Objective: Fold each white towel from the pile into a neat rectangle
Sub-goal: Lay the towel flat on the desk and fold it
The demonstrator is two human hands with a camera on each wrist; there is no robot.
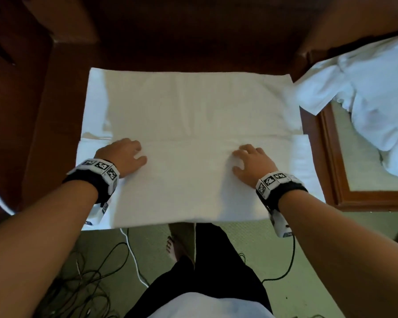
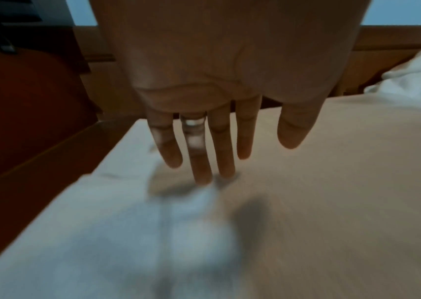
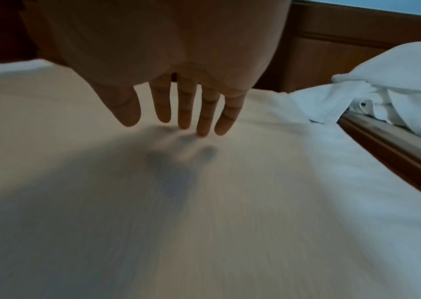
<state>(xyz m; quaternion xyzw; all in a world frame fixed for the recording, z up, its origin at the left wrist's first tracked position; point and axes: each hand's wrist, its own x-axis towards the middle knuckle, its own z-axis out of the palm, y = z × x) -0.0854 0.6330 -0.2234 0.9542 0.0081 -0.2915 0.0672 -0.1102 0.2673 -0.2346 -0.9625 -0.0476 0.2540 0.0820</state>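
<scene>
A white towel [image 1: 193, 125] lies spread flat in front of me, its near part folded over so that a fold edge runs across the middle. My left hand [image 1: 124, 154] lies on the folded flap at the left, fingers straight, tips touching the cloth [image 2: 199, 178]. On the right of the same flap, my right hand [image 1: 251, 161] rests with straight fingers [image 3: 204, 129] touching the towel [image 3: 229, 202]. Neither hand grips anything. A pile of crumpled white towels [image 1: 372, 92] sits at the right.
The pile [image 3: 396, 91] lies on a wood-framed surface [image 1: 336, 157] to the right. Dark wooden furniture [image 1: 44, 76] stands at the left and behind. Black and white cables [image 1: 101, 260] trail over the green carpet by my feet.
</scene>
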